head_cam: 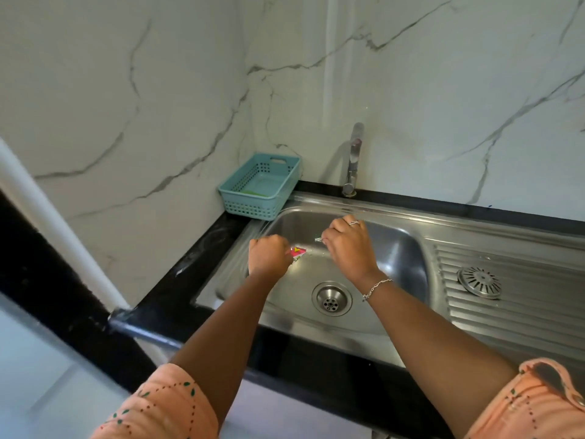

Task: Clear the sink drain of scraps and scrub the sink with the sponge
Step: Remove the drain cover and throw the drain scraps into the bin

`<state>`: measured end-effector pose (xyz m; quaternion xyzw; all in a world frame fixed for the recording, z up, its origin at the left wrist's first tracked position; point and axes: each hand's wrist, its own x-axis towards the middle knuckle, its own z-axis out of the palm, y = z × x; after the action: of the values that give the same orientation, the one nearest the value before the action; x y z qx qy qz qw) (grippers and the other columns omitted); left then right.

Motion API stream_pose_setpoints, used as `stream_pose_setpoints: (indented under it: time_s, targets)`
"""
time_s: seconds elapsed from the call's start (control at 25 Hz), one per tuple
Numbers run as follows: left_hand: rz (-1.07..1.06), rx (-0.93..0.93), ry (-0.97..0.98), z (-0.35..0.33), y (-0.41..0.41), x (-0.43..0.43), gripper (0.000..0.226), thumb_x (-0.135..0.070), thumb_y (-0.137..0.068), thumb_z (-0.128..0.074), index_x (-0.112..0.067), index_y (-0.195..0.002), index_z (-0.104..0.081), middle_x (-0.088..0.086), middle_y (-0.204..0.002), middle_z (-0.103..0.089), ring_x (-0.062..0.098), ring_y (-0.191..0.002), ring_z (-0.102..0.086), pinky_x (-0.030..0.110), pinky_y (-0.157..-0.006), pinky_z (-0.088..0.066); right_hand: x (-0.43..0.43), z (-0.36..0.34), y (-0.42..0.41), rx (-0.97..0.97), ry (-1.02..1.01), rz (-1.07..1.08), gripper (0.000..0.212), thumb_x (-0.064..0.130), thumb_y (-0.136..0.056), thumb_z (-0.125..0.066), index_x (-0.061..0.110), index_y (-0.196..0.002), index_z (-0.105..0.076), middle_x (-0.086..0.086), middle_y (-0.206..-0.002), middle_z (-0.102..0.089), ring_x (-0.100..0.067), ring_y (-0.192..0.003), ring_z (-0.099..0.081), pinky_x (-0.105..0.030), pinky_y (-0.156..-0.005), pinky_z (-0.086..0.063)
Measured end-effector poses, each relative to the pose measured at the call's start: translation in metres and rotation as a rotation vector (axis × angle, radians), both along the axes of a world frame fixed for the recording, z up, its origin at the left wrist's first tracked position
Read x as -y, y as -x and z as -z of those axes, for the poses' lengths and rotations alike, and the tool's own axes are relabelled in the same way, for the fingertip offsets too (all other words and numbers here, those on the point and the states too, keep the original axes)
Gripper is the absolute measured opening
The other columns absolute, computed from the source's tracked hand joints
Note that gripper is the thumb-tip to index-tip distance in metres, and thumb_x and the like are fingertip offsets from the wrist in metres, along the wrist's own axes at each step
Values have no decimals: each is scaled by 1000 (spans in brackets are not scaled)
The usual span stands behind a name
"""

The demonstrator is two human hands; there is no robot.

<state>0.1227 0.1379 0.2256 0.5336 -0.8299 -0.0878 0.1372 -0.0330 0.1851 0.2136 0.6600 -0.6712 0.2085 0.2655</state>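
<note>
Nearest me, the round steel drain [331,300] sits at six o'clock in the stainless steel sink basin [402,248]. Beyond it, my left hand [267,256] has its grip closed on a pink crumpled wrapper scrap [298,251]; at three o'clock from it, my right hand [348,247] pinches a small pale scrap [317,239]. Farthest, at eleven o'clock on the black surface [177,286], stands a teal plastic basket [286,172].
</note>
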Motion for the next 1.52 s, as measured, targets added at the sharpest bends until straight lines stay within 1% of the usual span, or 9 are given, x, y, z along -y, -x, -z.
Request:
stream_pose_setpoints:
  time_s: [0.16, 0.36, 0.48, 0.64, 0.92, 1.04, 1.16, 1.36, 1.52]
  targets:
    - [-110, -57, -3, -4, -50, -17, 17, -12, -80, -51, -10, -83, -68, 10, -90, -71, 30, -90, -62, 34, -87, -37, -8, -6, -48, 11, 6, -108, 16, 10, -63, -79, 17, -58, -66, 2, -63, -59, -22, -66, -57, -32, -58, -47]
    - [-165, -77, -24, -5, -110, -32, 15, -13, -81, -53, -11, -75, -67, 10, -84, -72, 30, -85, -62, 37, -91, -41, -11, -10, -101, 1, -1, -169, 12, 13, -65, -78, 17, -61, -67, 2, -64, -60, -22, -68, -58, -32, -59, -48]
    - [-179, -84, -38, 0, -152, -40, 16, -13, -80, -53, -14, -69, -65, 11, -78, -70, 30, -80, -62, 38, -88, -47, -18, -6, -144, -3, -5, -215, 13, 10, -64, -77, 17, -62, -67, 1, -65, -61, -22, -69, -59, -31, -59, -47]
    - [-179, -39, -89, 9, -207, -57, 21, -13, -84, -52, -17, -63, -53, 5, -68, -58, 24, -71, -52, 32, -82, -38, -33, 4, -199, -2, -4, -216, 11, 10, -65, -77, 16, -63, -68, 0, -66, -62, -23, -68, -58, -32, -58, -47]
    - [-139, -9, -108, 44, -311, -101, 20, -22, -92, -50, -10, -91, -67, 4, -80, -60, 17, -78, -53, 30, -89, -36, -82, 39, -293, -28, -68, -165, 6, 14, -74, -72, 17, -70, -68, -1, -70, -63, -21, -72, -57, -31, -59, -43]
    - [-141, 21, -188, 59, -358, -126, 21, -21, -90, -52, -9, -89, -70, 7, -85, -67, 21, -79, -54, 31, -85, -36, -107, 55, -338, 7, -93, -177, 7, 20, -78, -71, 13, -75, -70, -4, -72, -65, -24, -74, -59, -32, -61, -47]
    - [-172, 72, -269, 81, -396, -149, 18, -14, -87, -53, -7, -89, -69, 11, -83, -66, 27, -80, -56, 32, -80, -34, -132, 75, -374, 58, -152, -224, 8, 16, -72, -76, 12, -70, -69, -4, -69, -64, -24, -70, -59, -30, -60, -47]
    - [-203, 124, -355, 139, -429, -181, 19, -18, -87, -56, -9, -95, -71, 12, -95, -71, 30, -91, -61, 33, -85, -37, -159, 132, -403, 75, -303, -276, 13, 13, -65, -79, 17, -63, -67, -1, -64, -60, -25, -66, -58, -27, -65, -28]
    - [-240, 184, -448, 207, -444, -203, 20, -17, -87, -54, -10, -96, -70, 11, -99, -71, 31, -96, -60, 33, -86, -36, -175, 198, -420, 120, -441, -336, 14, 15, -65, -78, 19, -62, -65, 0, -64, -59, -24, -66, -57, -28, -63, -25]
